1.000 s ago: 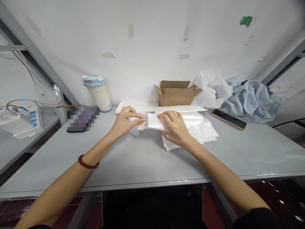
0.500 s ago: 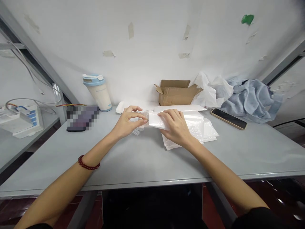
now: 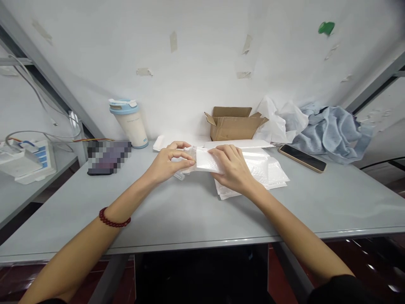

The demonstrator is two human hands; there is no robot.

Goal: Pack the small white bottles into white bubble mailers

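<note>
My right hand (image 3: 233,166) is closed around a small white packet (image 3: 205,159), thumb beneath and fingers on top. It looks like a folded padded envelope, held above the desk. At its left end is crumpled clear plastic (image 3: 190,153), and my left hand (image 3: 171,164) pinches this between thumb and fingertips. Whether the plastic is part of the packet or comes out of it, I cannot tell. Below and to the right lie several white bubble mailers (image 3: 257,169) in a loose pile, partly hidden by my right hand. A small clear plastic piece (image 3: 179,175) shows under my left hand.
An open cardboard box (image 3: 234,128) stands against the wall, with a white plastic bag (image 3: 278,122) and blue cloth (image 3: 335,131) to its right. A phone (image 3: 302,158) lies before the cloth. At left are a tumbler (image 3: 131,126) and a dark, partly blurred-out object (image 3: 109,157).
Both hands keep their hold and have barely moved. The left wrist has shifted slightly left, and the whole view has moved a little.
</note>
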